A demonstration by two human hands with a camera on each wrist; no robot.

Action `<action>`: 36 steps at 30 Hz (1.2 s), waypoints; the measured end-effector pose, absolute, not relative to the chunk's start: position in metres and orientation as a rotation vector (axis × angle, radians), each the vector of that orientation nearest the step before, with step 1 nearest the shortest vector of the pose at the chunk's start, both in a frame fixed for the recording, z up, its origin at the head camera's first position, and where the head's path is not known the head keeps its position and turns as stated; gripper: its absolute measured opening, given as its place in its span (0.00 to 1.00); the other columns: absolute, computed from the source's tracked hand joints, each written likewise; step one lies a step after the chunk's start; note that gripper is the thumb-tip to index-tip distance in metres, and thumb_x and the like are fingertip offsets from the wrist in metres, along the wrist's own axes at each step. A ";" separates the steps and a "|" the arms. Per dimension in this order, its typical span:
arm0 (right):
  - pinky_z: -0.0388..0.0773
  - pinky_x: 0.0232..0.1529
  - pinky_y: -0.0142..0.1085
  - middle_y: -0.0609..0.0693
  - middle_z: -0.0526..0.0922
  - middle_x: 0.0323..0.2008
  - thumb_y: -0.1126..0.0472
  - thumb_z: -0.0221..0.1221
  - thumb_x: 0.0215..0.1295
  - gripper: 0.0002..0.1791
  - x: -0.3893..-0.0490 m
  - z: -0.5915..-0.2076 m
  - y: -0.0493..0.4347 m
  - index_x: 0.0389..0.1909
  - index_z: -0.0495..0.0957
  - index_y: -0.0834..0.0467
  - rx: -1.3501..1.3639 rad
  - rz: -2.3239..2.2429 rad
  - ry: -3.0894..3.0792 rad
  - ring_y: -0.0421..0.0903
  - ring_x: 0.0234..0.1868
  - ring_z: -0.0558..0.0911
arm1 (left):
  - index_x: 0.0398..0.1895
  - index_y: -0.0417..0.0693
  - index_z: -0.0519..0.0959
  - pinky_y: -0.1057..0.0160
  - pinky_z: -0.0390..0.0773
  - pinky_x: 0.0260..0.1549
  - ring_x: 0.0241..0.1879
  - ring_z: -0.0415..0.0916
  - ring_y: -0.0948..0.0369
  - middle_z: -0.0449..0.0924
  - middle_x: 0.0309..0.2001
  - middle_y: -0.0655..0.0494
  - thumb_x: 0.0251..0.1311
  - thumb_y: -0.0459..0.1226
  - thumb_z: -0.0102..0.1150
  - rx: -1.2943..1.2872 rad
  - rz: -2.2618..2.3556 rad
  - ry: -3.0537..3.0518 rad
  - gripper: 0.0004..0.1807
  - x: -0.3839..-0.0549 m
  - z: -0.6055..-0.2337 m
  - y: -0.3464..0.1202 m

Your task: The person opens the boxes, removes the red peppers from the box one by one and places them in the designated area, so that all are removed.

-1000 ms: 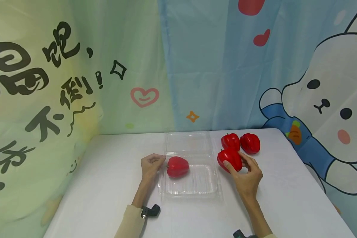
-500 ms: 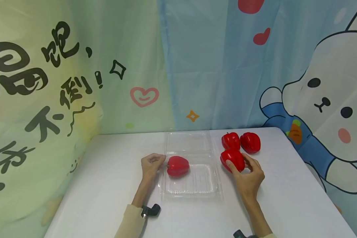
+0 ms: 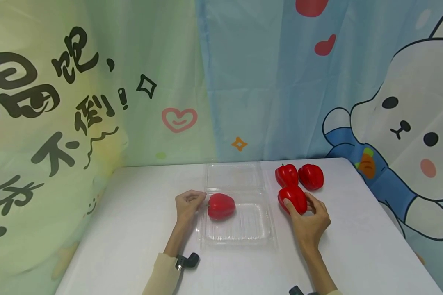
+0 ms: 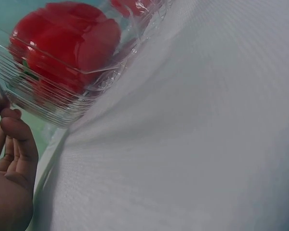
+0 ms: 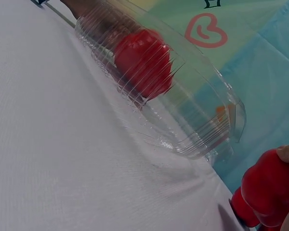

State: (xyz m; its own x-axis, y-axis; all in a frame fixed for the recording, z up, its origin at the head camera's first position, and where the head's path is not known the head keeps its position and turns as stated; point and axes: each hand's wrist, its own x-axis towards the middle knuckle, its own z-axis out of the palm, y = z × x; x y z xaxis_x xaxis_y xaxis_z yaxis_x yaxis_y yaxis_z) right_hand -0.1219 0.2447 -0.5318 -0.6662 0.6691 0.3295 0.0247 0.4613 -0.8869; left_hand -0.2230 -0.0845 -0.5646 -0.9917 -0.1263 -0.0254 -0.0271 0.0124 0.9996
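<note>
A clear plastic clamshell box [image 3: 243, 231] lies on the white table with its lid folded back. One red bell pepper [image 3: 221, 206] sits in the left part of its base. At the box's left edge, my left hand [image 3: 188, 205] pinches the rim between thumb and forefinger, as the left wrist view [image 4: 14, 144] also shows. To the right of the box, my right hand [image 3: 311, 223] grips another red bell pepper [image 3: 293, 198], thumb on its near side. In the right wrist view, that pepper [image 5: 269, 187] is partly cut off by the frame edge.
Two more red bell peppers stand just behind the held one, a left one [image 3: 286, 174] and a right one [image 3: 311, 177]. A printed curtain [image 3: 240, 82] hangs behind the white table [image 3: 133, 246].
My right hand has shifted slightly to the right with the bell pepper, away from the box. The left hand and the box stay where they were.
</note>
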 end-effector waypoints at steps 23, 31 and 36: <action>0.84 0.66 0.57 0.54 0.82 0.68 0.53 0.78 0.63 0.39 -0.120 -0.541 0.246 0.75 0.76 0.53 -0.734 1.208 -2.066 0.42 0.59 0.77 | 0.40 0.32 0.88 0.71 0.75 0.24 0.22 0.79 0.65 0.92 0.32 0.41 0.63 0.34 0.76 0.154 -2.147 -2.175 0.11 -0.222 -0.565 -0.085; 0.83 0.67 0.57 0.55 0.81 0.68 0.51 0.78 0.64 0.39 -0.122 -0.543 0.245 0.75 0.76 0.53 -0.752 1.209 -2.057 0.45 0.61 0.77 | 0.40 0.31 0.88 0.71 0.74 0.23 0.22 0.78 0.65 0.91 0.28 0.44 0.63 0.33 0.76 0.152 -2.161 -2.163 0.11 -0.223 -0.566 -0.085; 0.83 0.67 0.59 0.55 0.81 0.68 0.52 0.78 0.64 0.40 -0.122 -0.543 0.244 0.75 0.76 0.54 -0.753 1.214 -2.050 0.46 0.61 0.77 | 0.40 0.32 0.88 0.71 0.74 0.23 0.22 0.78 0.66 0.90 0.27 0.46 0.63 0.34 0.76 0.145 -2.159 -2.167 0.11 -0.222 -0.565 -0.085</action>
State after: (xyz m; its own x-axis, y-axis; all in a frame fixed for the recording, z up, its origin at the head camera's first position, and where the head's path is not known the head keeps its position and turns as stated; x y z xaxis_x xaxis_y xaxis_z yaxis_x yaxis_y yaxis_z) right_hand -0.1224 0.2444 -0.5431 -0.6366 0.7366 0.2282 0.1540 0.4115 -0.8983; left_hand -0.2224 -0.0849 -0.5654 -0.9924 -0.1224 -0.0107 -0.0111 0.0028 0.9999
